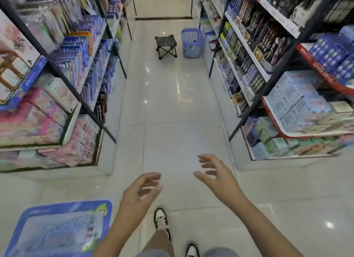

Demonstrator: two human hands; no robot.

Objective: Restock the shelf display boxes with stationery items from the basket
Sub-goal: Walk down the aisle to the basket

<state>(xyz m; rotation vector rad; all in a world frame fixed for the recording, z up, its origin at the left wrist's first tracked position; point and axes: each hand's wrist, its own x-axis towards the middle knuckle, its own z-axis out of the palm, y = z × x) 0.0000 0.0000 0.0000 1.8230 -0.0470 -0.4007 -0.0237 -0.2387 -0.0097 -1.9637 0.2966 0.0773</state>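
Left hand (140, 189) and right hand (214, 172) both released, fingers loosely spread, holding nothing, blue basket (192, 42) far down the aisle beside a folding stool (165, 45), stocked shelves (268, 68) flanking bare tiled floor (172, 112), blue floor sticker (63, 228) lower left.

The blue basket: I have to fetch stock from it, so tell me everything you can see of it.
The blue basket looks like plastic: tall, rectangular, with lattice walls full of holes, a solid band at the rim, and an open top. It stands upright on the tiled floor far down the aisle, close by the right-hand shelving, with a small folding stool beside it and a gap between them. Its contents are too small to make out. No hand touches it.
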